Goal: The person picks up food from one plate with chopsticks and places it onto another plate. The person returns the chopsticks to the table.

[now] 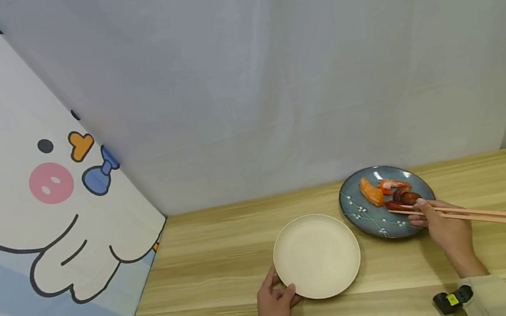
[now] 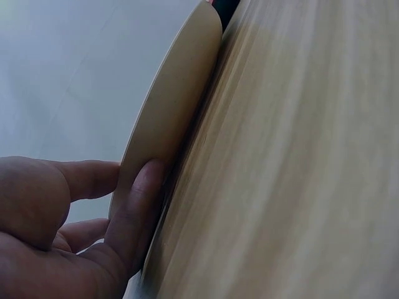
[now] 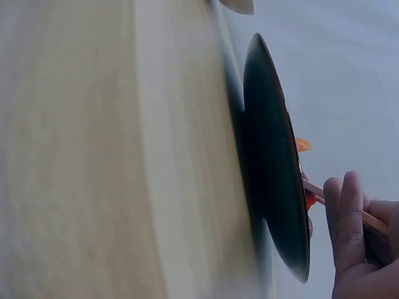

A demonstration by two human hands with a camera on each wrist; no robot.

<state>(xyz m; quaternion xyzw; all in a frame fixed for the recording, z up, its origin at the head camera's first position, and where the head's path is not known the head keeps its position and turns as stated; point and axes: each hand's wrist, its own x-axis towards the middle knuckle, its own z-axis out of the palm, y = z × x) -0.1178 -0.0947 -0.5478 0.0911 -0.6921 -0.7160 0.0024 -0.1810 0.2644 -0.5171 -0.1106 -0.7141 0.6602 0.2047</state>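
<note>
A cream plate (image 1: pixel 317 256) lies on the table, and my left hand (image 1: pixel 274 303) grips its lower left rim, thumb on top. In the left wrist view the fingers (image 2: pixel 144 180) of that hand hold the plate's edge. My right hand (image 1: pixel 448 229) holds a pair of wooden chopsticks (image 1: pixel 482 213) over a blue plate (image 1: pixel 370 225) with white blossoms. The chopstick tips are at a red piece of food (image 1: pixel 396 205). An orange salmon slice (image 1: pixel 371 192), a shrimp (image 1: pixel 393 185) and a dark brown piece (image 1: pixel 409 198) lie close by on the blue plate.
The wood-grain table (image 1: pixel 209 268) meets a pale cloth backdrop (image 1: pixel 250 100) behind the plates. On the left stands a panel with a white cartoon figure (image 1: pixel 6 156). A black device (image 1: pixel 452 299) is strapped at the right sleeve (image 1: pixel 490 297).
</note>
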